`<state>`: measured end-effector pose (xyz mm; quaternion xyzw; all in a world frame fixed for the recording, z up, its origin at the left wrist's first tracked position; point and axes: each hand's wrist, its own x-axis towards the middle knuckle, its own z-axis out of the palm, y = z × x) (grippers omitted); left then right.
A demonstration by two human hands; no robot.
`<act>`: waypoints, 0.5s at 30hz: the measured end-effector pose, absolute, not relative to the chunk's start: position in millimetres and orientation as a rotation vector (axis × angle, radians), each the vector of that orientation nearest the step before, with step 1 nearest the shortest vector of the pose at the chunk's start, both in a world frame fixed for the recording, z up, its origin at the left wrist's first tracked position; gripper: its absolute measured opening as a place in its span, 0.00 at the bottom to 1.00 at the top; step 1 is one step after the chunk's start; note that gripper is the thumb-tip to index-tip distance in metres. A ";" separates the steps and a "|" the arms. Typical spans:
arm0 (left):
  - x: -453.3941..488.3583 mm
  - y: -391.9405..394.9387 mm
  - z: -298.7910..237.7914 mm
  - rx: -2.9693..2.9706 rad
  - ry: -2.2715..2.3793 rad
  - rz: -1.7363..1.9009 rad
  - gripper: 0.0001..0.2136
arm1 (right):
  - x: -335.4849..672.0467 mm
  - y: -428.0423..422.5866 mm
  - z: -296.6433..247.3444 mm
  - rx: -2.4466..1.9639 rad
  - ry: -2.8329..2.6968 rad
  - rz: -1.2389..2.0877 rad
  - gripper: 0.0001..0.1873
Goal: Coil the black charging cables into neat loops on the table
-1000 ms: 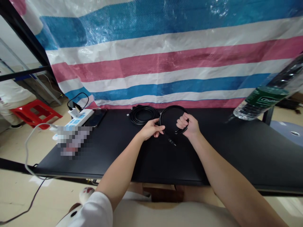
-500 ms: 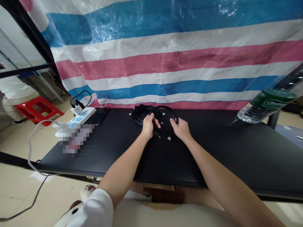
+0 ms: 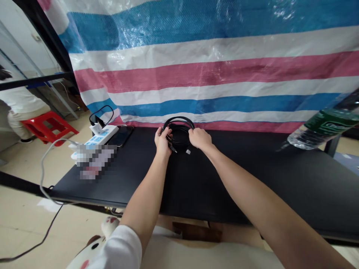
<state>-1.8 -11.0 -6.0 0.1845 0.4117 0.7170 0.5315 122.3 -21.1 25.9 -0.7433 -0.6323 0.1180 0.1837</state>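
A stack of coiled black cables (image 3: 179, 129) lies at the far edge of the black table (image 3: 252, 179), against the striped tarp. My left hand (image 3: 162, 141) grips the coils on their left side, fingers curled around the strands. My right hand (image 3: 199, 137) holds the right side of the same coils, fingers closed over them. Two small plugs hang out of the coils between my hands.
A white power strip (image 3: 98, 136) with a black charger and a dark phone (image 3: 121, 136) sit at the table's far left corner. A plastic water bottle (image 3: 322, 125) lies at the far right. A red stool (image 3: 49, 127) and another person stand on the left.
Both hands carried the coiled cable away from me and set it onto the other coil at the table's far edge. My view shifted slightly to the left.
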 end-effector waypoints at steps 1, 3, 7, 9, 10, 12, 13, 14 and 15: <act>-4.8 -9.2 -6.9 0.509 1.075 1.735 0.14 | 118.0 -15.6 29.9 -2.100 -1.785 0.353 0.23; -8.8 -7.6 -10.4 0.725 1.315 1.746 0.18 | 110.1 -7.0 34.8 -2.120 -1.777 0.408 0.24; -9.2 -10.9 -19.0 1.164 1.809 1.484 0.24 | 101.3 -1.2 30.1 -2.179 -1.721 0.508 0.22; -6.7 -13.9 -21.7 1.271 1.957 1.282 0.24 | 101.8 -2.5 21.8 -2.213 -1.661 0.463 0.22; -5.3 -15.2 -22.4 1.315 1.996 1.204 0.24 | 103.3 -3.6 17.0 -2.210 -1.638 0.410 0.24; -3.0 -17.1 -23.0 1.400 2.017 1.118 0.24 | 108.1 -5.7 7.3 -2.129 -1.649 0.250 0.25; -2.3 -17.6 -23.2 1.438 2.011 1.100 0.24 | 111.1 -6.4 2.8 -2.042 -1.702 0.158 0.23; -1.9 -17.7 -23.5 1.470 2.004 1.089 0.24 | 114.2 -6.9 -1.3 -1.934 -1.786 0.075 0.20; -1.9 -17.3 -24.0 1.495 1.999 1.083 0.24 | 117.3 -7.3 -5.0 -1.822 -1.895 0.017 0.17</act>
